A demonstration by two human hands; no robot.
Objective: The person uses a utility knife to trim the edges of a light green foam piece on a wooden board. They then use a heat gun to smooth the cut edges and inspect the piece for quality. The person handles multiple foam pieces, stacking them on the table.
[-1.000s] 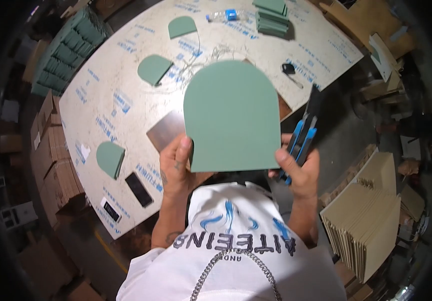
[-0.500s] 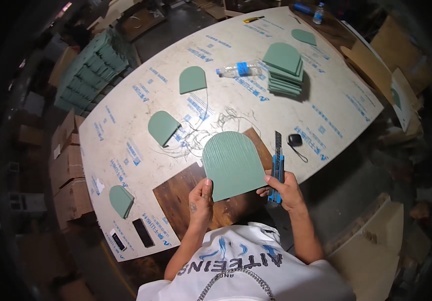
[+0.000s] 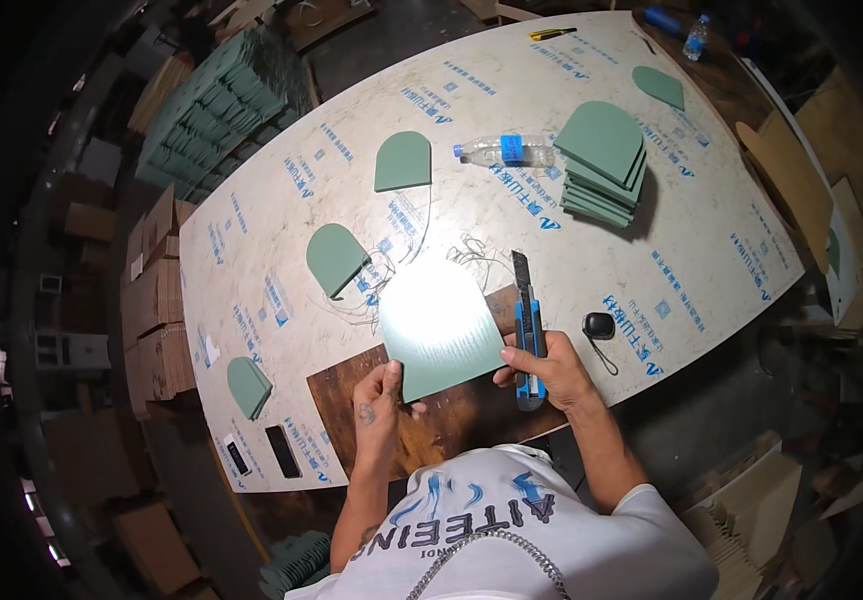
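Observation:
Between my two hands is a green arch-shaped panel (image 3: 441,350), rounded end away from me, with strong glare whitening most of its ridged face. My left hand (image 3: 378,405) pinches its lower left corner. At the lower right corner, my right hand (image 3: 551,375) grips the panel with thumb and fingers and also holds a blue utility knife (image 3: 529,345). The knife's long dark blade points away from me, beside the panel. Beneath the panel lies a dark brown wooden board (image 3: 351,385) at the table's near edge.
The white printed table (image 3: 281,230) carries a stack of green panels (image 3: 601,150), several single ones, a lying plastic bottle (image 3: 506,151), thin trimmed strips (image 3: 476,255), a small black case (image 3: 599,325), a phone (image 3: 282,452) and a yellow cutter (image 3: 551,33). More green stacks (image 3: 216,120) stand beyond its left edge.
The held panel has tilted, so glare now covers its face. It and both hands sit slightly further left in view, while the table's things have shifted with the head's motion.

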